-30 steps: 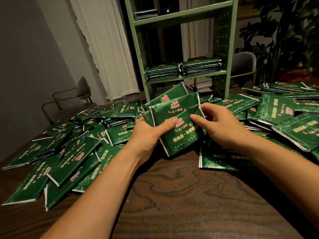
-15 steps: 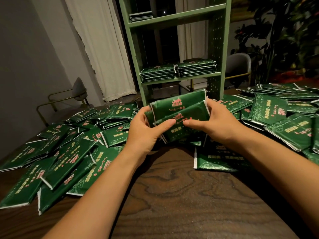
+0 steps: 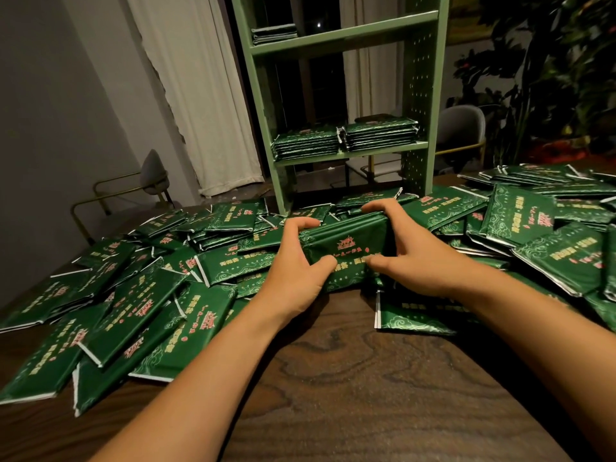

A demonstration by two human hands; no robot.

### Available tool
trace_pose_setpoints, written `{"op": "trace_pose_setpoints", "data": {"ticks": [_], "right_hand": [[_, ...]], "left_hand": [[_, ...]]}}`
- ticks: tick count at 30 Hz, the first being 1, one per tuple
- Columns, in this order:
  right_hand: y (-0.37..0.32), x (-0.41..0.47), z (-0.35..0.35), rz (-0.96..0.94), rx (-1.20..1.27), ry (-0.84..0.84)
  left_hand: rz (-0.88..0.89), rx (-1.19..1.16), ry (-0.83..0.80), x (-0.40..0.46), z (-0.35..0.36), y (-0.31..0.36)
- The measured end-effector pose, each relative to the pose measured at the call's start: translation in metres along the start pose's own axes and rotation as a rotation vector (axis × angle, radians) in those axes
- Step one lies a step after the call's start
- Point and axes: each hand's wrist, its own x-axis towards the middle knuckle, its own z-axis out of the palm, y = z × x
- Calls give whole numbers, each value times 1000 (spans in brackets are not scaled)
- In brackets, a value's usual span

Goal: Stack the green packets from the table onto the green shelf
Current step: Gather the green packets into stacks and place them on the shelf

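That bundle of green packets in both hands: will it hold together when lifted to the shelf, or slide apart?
Likely slippery: the bundle has glossy wrappers that catch the light. Probably somewhat floppy too, since its top face creases between the left hand and right hand. Gripping both ends should keep it together.

Bare surface lies open at 6 o'clock. Loose packets crowd 9 o'clock and 3 o'clock. At 12 o'clock the green shelf stands; two stacks fill its lower tier, with open room above them.
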Motion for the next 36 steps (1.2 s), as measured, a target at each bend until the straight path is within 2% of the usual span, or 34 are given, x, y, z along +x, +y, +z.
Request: {"op": "trace_pose_setpoints", "data": {"ticks": [3, 9, 21, 23, 28, 30, 32, 34, 35, 36], "right_hand": [[0, 0, 0, 7, 18, 38], [-3, 7, -5, 106, 318, 112], [-45, 29, -69, 207, 307, 102], [-53, 32, -78, 218, 345, 108], [-71, 42, -88, 286, 569, 214], [-75, 48, -86, 276, 680, 247], [-73, 53, -84, 274, 721, 210], [-74, 51, -83, 260, 695, 154], [-72, 51, -84, 225, 592, 180], [-69, 49, -86, 149, 379, 241]], "left_hand": [[13, 1, 23, 0, 1, 2], [-23, -155, 99, 3, 0, 12], [10, -207, 127, 35, -9, 65], [-32, -310, 140, 42, -7, 75], [-234, -771, 183, 56, 5, 107], [-257, -805, 170, 61, 11, 113], [-258, -761, 182, 68, 16, 115], [-272, -722, 215, 77, 13, 116], [-280, -707, 225, 81, 9, 118], [-288, -684, 232, 85, 5, 118]]}}
